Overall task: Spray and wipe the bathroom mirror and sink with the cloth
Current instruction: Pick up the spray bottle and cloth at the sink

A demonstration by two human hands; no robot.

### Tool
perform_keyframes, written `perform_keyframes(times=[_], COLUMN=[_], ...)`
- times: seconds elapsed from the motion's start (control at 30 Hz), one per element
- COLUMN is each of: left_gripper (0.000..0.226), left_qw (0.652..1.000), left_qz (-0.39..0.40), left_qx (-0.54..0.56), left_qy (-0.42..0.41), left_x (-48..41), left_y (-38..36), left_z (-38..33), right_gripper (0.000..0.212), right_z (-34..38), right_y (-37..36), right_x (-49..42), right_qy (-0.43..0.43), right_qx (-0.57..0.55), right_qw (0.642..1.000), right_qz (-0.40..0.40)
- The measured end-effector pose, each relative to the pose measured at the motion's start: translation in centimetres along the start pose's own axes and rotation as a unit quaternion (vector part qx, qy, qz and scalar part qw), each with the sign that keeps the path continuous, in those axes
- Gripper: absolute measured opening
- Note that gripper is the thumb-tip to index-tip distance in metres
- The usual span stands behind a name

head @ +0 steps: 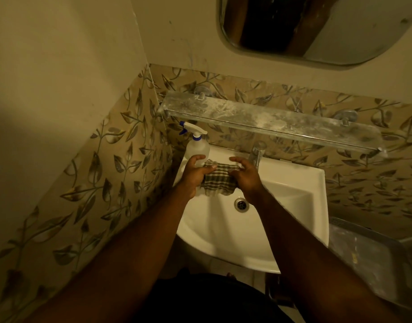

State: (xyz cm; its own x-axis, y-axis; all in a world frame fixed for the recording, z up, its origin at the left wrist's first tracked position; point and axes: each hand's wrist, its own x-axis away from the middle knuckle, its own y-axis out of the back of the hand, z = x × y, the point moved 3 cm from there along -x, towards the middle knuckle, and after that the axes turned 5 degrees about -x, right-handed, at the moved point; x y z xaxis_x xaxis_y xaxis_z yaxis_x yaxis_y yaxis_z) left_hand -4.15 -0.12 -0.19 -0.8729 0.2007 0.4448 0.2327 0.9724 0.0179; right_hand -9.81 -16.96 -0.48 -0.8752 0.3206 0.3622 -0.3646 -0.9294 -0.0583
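Head view, looking down into a white sink [293,206]. The checked cloth [217,179] lies bunched on the back ledge of the basin, its lower edge drooping over the lip toward the drain [241,203]. Both hands are on it — left hand [195,174] pinches the left end between thumb and fingers, right hand [245,174] has its thumb against the right end with the fingers spread and curved above, so I read that as a loose, half-closed hold rather than a clench. Spray bottle [197,146] stands upright in the back left corner of the sink ledge, just behind the left hand; whether the fingertips touch it I cannot tell. Tap [258,152] stands just beside the right hand. Mirror [340,26] hangs above a dusty glass shelf [270,117]. Handling judgement: cloth is light and limp, no stiffness — best gathered into a pad in one palm. Bottle looks like smooth plastic, partly filled, possibly slick if wet; I would take it at the neck under the trigger
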Motion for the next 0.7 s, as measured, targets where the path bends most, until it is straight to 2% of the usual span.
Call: perform_keyframes(times=[0.07, 0.13, 0.2, 0.27, 0.33, 0.43, 0.5, 0.57, 0.63, 0.7], left_gripper=[0.050, 0.044, 0.045, 0.056, 0.065, 0.050, 0.033, 0.021, 0.015, 0.021], left_qw=[0.998, 0.993, 0.988, 0.979, 0.951, 0.892, 0.898, 0.928, 0.962, 0.979], left_qz=[-0.014, -0.002, 0.046, 0.122, 0.164, 0.128, 0.109, 0.116, 0.139, 0.180], left_qx=[-0.036, -0.086, -0.123, -0.154, -0.255, -0.417, -0.401, -0.329, -0.226, -0.092], left_qy=[-0.049, -0.085, -0.084, -0.056, -0.058, -0.123, -0.147, -0.132, -0.068, 0.006], left_x=[-0.1, -0.3, -0.7, -0.8, -0.9, -1.3, -1.5, -1.4, -1.2, -0.9], left_y=[0.1, 0.1, 0.1, 0.2, 0.5, 1.0, 1.3, 1.9, 2.6, 2.7], left_z=[-0.6, -1.2, -1.6, -1.7, -2.0, -2.0, -2.0, -2.2, -2.4, -2.5], right_gripper=[0.037, 0.056, 0.063, 0.059, 0.054, 0.034, 0.018, 0.018, 0.023, 0.042], right_z=[0.2, 0.6, 1.2, 1.4, 1.6, 1.9, 1.8, 1.6, 1.3, 1.2], right_y=[-0.2, -0.5, -0.8, -1.0, -1.1, -1.3, -1.4, -1.2, -1.0, -1.1], right_x=[0.1, 0.0, 0.0, -0.3, -0.3, -0.4, -0.6, -0.8, -0.8, -0.7], right_qy=[0.001, -0.009, 0.016, 0.043, 0.052, 0.070, 0.081, 0.083, 0.054, -0.022], right_qx=[0.024, 0.094, 0.242, 0.335, 0.343, 0.361, 0.363, 0.308, 0.187, 0.002], right_qw=[0.999, 0.992, 0.966, 0.938, 0.937, 0.930, 0.928, 0.947, 0.980, 0.996], right_qz=[0.041, 0.079, 0.094, 0.074, 0.041, 0.016, 0.014, 0.026, 0.045, 0.082])
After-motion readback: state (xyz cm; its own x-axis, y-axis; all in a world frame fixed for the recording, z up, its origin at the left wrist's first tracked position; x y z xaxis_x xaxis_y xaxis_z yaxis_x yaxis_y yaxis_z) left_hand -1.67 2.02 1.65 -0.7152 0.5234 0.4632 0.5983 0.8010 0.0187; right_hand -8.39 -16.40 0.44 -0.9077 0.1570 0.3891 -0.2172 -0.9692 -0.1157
